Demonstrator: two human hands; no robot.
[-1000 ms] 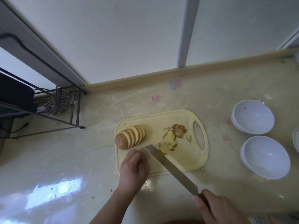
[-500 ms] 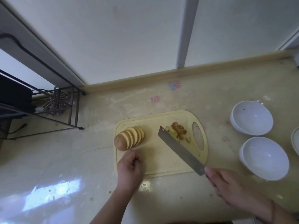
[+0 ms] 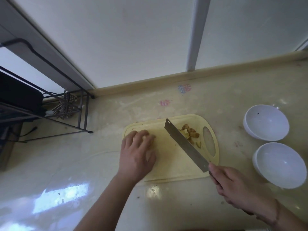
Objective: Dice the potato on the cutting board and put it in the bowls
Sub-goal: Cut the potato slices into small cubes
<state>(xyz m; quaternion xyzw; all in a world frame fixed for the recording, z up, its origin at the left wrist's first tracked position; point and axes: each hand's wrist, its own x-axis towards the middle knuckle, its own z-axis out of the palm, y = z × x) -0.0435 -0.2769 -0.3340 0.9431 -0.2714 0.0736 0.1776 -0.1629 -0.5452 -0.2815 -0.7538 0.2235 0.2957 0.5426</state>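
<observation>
A: From the head camera, what is the left hand (image 3: 137, 155) doing?

B: It is lying over the sliced potato (image 3: 145, 137) at the left end of the cutting board (image 3: 173, 162), fingers curled down around it. Half a second ago it was sitting nearer the board's front edge with the slices showing in full; now it is covering nearly all of them.

A: And the right hand (image 3: 233, 185)?

B: Its fingers are wrapping the handle of the knife (image 3: 185, 144), a tight hold. The blade is slanting across the board, tip toward the far edge, right beside the diced pieces (image 3: 190, 134) that are lying next to the board's handle hole. It is standing much where it stood half a second ago; a second ago it was lower, to the left of the pieces.

A: The bowls?

B: Two white ones are sitting on the surface (image 3: 100, 164) to the right of the board, the far bowl (image 3: 266, 122) and the near bowl (image 3: 280, 165), with no potato showing in either.

A: Anything else?

B: A black wire rack (image 3: 66, 112) is standing at the left, against the wall.
</observation>
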